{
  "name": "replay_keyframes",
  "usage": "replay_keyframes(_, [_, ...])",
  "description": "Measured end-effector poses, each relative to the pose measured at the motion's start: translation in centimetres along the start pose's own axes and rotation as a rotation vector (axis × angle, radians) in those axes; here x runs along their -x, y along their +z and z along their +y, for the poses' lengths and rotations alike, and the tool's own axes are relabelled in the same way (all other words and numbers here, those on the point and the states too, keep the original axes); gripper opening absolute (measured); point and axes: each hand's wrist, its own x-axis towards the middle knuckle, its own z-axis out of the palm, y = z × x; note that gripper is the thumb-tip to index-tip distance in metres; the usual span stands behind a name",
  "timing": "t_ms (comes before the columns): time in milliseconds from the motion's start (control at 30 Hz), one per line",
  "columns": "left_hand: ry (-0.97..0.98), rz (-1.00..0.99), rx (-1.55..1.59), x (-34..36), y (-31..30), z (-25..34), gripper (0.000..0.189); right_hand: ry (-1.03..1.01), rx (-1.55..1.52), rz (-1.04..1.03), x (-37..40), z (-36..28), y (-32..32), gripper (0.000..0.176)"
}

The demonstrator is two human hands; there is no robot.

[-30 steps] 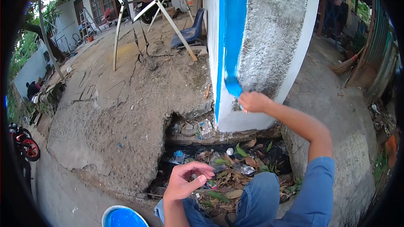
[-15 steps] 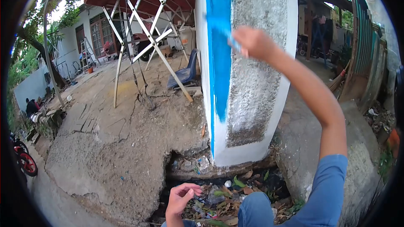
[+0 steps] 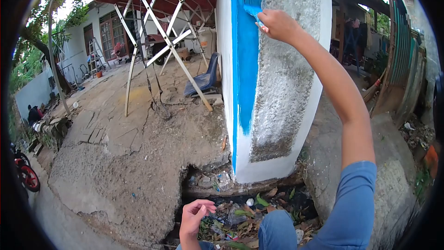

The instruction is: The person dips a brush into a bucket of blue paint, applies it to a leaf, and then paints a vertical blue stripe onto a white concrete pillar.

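Note:
My right hand (image 3: 277, 25) is closed round the handle of a paintbrush (image 3: 252, 7), whose bristles rest against wet-looking blue paint (image 3: 245, 65) high on the pillar. That pillar (image 3: 289, 97) has a rough grey-white face with smooth white borders, and the blue runs down its left part in a long strip with a ragged lower end. Low in front of me, beside my knee, my left hand (image 3: 196, 215) hangs over the ditch with its fingers loosely bent and nothing in them.
A ditch with leaves and litter (image 3: 240, 220) lies at the pillar's foot. Left of the pillar stand a blue plastic chair (image 3: 204, 81) and a red canopy's folding frame (image 3: 162, 37) on cracked concrete. A corrugated green fence (image 3: 400, 41) rises at the right.
My right hand has moved up with the brush along the blue strip. My left hand has shifted slightly left and remains low.

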Motion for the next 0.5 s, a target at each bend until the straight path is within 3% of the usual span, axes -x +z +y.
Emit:
replay_keyframes(400, [0.025,-0.106,-0.015,1.1,1.0,0.2,0.046,-0.103,-0.365,-0.178,16.9,-14.4,6.1,0.021])
replay_keyframes(500, [0.014,-0.185,0.023,1.5,0.2,0.0,0.035,-0.095,-0.465,-0.263,22.8,-19.5,9.1,0.028])
